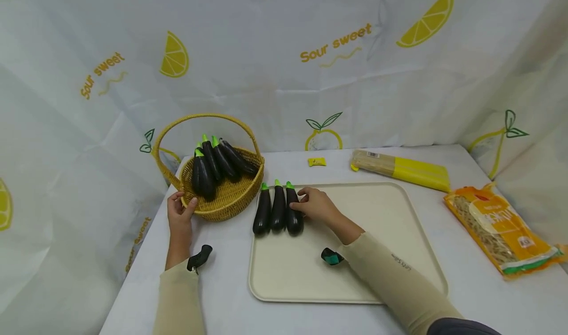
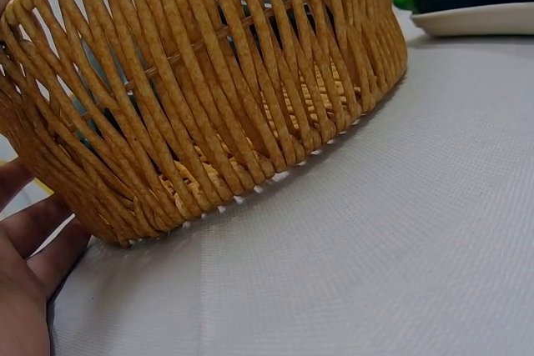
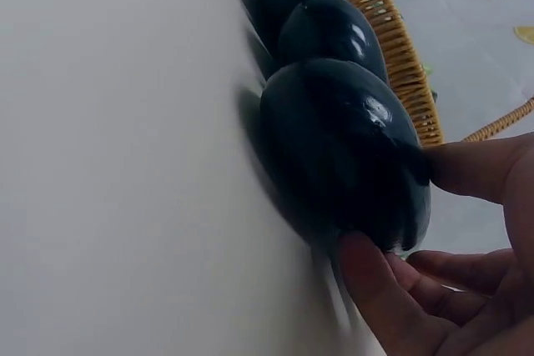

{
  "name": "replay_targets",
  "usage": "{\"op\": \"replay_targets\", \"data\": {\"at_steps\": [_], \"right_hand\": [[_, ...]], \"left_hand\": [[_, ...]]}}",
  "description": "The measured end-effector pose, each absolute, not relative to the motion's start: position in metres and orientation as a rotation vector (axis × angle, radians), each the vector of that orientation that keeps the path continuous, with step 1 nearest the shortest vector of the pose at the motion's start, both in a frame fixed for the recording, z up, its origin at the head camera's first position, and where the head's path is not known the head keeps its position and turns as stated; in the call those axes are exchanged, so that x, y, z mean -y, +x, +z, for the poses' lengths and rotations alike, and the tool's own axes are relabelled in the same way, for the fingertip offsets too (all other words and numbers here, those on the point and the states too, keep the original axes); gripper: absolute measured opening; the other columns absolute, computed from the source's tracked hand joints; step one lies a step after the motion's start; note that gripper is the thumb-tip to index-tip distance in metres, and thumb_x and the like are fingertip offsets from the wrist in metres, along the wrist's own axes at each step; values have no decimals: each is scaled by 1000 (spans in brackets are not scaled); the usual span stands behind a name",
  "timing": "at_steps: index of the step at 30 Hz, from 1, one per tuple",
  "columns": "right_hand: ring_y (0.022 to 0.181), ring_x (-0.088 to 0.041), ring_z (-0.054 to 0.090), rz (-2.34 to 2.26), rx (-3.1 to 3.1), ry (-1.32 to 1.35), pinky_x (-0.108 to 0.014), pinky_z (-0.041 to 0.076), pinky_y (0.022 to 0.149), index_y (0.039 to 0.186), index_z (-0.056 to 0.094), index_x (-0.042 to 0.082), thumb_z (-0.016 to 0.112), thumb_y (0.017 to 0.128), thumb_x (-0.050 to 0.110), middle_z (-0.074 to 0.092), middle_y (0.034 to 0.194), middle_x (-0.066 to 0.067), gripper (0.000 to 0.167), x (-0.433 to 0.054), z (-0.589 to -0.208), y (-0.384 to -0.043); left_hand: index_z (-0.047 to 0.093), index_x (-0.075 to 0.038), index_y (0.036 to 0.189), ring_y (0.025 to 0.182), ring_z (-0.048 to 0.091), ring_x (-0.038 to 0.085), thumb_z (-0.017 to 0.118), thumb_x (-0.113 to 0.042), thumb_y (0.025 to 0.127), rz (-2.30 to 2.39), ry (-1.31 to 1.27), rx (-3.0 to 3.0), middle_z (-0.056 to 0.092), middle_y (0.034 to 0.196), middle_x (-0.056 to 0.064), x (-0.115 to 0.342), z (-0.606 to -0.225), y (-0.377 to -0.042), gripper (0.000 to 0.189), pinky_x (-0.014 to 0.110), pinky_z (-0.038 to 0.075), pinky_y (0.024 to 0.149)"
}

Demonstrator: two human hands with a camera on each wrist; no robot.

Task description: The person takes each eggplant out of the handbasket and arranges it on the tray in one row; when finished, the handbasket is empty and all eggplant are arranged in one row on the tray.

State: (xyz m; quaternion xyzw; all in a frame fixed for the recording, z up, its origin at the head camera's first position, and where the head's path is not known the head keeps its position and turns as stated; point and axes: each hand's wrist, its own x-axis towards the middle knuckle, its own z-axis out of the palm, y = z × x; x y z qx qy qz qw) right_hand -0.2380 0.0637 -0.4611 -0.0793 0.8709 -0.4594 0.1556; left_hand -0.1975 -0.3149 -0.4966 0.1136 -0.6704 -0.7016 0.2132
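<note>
"Sour sweet" repeats across the white curtain (image 1: 248,86); "Let'sSlim" marks the right sleeve (image 1: 392,278)

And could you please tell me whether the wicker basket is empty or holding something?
The wicker basket is partly filled: in the head view, several eggplants lie inside, with bare woven floor showing beside them.

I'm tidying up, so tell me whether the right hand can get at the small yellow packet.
Likely yes: the small yellow packet lies unobstructed beyond the tray, though the right hand should first release the rightmost eggplant.
</note>
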Motion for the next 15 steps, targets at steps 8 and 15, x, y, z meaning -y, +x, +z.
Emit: {"op": "replay_targets", "data": {"at_steps": [8,15], "right_hand": [[79,-17,66,-1333,-2494,-216,-33,54,67,130,55,3,69,90,32,66,108,-11,51,-65,-460,-235],[78,-16,65,-1238,-2606,-250,-35,52,71,130,56,5,67,91,37,65,109,-9,51,-68,-449,-243]], "left_hand": [[38,-16,124,113,46,17,67,-18,93,-1934,293,1856,47,135,10,312,-493,-198,42,19,40,87],[37,-15,126,120,44,16,67,-18,93,-1937,338,1876,43,143,10,312,-494,-196,45,18,38,92]]}}
